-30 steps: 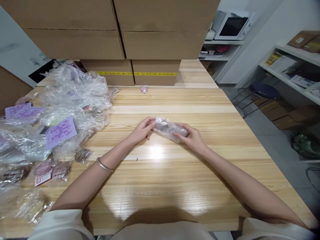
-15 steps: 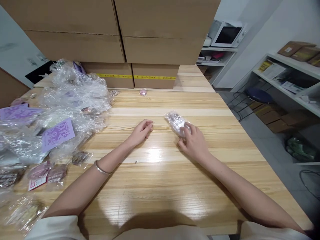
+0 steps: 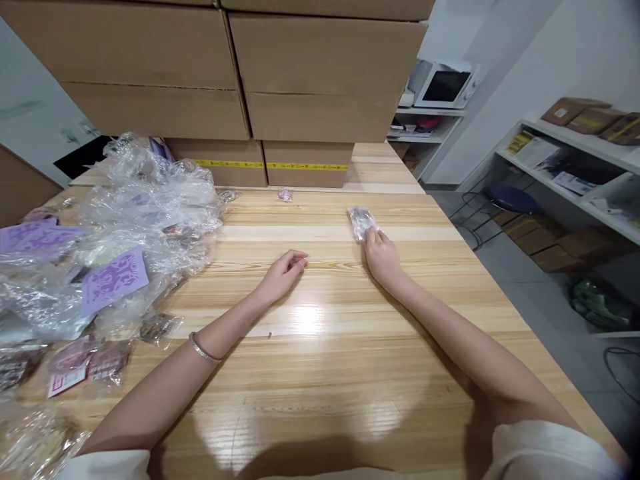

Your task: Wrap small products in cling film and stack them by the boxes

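Note:
My right hand (image 3: 383,256) has its fingers closed on the near end of a small packet in clear, crinkled plastic (image 3: 361,221). What the wrapping contains is too blurred to make out. The packet is over the far right part of the wooden table (image 3: 320,373). My left hand (image 3: 284,274) rests near the middle of the tabletop, fingers loosely bent, thumb a little apart, holding nothing. A bracelet (image 3: 203,349) circles the left wrist. A tiny dark bit (image 3: 271,335) lies on the wood close to that forearm.
A large heap of clear plastic bags (image 3: 155,207) covers the left side, with a purple patterned card (image 3: 114,281) on it. Cardboard boxes (image 3: 320,100) are stacked at the back. A small pink packet (image 3: 285,194) lies before them. A stool (image 3: 510,198) and shelves stand right.
My right hand has moved away from me with the packet, and its fingers have closed more tightly on it. My left hand has stayed nearly still. The view has tilted slightly up.

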`<state>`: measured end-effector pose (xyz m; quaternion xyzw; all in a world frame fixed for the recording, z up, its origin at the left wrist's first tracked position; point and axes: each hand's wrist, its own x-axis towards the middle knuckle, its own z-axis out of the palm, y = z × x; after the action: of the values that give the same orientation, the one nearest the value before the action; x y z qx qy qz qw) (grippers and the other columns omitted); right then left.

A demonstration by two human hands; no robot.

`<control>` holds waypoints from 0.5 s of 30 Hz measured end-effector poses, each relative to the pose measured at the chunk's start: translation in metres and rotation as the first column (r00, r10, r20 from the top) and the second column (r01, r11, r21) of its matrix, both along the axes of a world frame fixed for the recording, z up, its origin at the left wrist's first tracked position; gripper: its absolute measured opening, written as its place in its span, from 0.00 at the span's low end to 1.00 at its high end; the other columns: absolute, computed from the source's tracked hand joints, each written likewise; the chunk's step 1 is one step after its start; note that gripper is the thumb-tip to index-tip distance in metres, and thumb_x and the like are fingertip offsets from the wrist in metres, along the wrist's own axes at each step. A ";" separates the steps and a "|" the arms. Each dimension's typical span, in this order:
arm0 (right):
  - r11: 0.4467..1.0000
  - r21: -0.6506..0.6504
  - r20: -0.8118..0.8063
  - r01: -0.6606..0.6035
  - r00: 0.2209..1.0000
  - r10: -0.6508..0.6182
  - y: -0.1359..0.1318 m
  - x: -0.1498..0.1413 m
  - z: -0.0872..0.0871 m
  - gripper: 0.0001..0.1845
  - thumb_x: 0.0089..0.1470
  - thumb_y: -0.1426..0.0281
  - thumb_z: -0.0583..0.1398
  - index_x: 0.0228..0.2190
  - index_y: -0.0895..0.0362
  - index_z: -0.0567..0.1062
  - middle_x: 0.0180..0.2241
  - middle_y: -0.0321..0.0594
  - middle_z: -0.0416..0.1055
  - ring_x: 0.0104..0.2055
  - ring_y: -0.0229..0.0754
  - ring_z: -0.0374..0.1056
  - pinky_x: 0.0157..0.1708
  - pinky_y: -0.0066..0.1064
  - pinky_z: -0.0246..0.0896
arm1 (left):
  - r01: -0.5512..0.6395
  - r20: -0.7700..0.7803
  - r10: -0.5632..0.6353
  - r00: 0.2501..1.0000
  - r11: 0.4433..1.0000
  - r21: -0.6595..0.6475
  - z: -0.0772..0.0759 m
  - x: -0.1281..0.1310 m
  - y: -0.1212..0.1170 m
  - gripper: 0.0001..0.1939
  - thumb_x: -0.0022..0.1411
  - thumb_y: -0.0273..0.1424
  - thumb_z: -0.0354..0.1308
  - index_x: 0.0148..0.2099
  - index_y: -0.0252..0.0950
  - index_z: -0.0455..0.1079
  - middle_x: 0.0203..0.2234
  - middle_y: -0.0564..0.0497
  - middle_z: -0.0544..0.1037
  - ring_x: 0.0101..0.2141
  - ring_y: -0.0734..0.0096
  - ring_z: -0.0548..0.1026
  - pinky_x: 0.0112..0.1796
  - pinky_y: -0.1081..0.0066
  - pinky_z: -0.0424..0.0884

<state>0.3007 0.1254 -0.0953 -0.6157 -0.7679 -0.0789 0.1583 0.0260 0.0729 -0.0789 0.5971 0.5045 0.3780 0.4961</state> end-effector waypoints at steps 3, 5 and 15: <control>0.995 -0.004 -0.069 0.101 0.992 -0.101 0.046 -0.009 0.000 0.25 0.61 0.77 0.42 0.52 0.69 0.70 0.50 0.68 0.70 0.53 0.63 0.66 0.47 0.53 0.64 | 0.004 -0.002 -0.004 1.000 1.000 0.014 0.000 -0.001 0.000 0.14 0.63 0.38 0.57 0.48 0.36 0.70 0.40 0.46 0.78 0.37 0.69 0.74 0.28 0.75 0.65; 0.991 -0.006 -0.080 0.137 0.987 -0.137 0.075 -0.016 -0.001 0.25 0.60 0.77 0.42 0.52 0.68 0.70 0.50 0.68 0.70 0.54 0.64 0.66 0.48 0.54 0.63 | 0.007 -0.001 -0.007 1.000 1.000 0.025 0.000 -0.001 0.000 0.15 0.63 0.39 0.57 0.47 0.36 0.71 0.39 0.46 0.78 0.37 0.69 0.74 0.29 0.74 0.66; 0.990 -0.093 -0.086 0.103 0.990 -0.111 0.141 -0.017 0.001 0.29 0.61 0.75 0.46 0.63 0.67 0.60 0.68 0.57 0.50 0.70 0.59 0.43 0.64 0.55 0.41 | 0.023 -0.095 -0.011 0.995 0.991 0.128 0.003 -0.003 -0.001 0.13 0.65 0.37 0.53 0.47 0.35 0.70 0.37 0.47 0.77 0.37 0.68 0.74 0.34 0.70 0.70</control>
<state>0.2841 0.2665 -0.0940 -0.6654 -0.7285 -0.0253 0.1611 0.0230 0.0720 -0.0761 0.6493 0.4965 0.3771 0.4356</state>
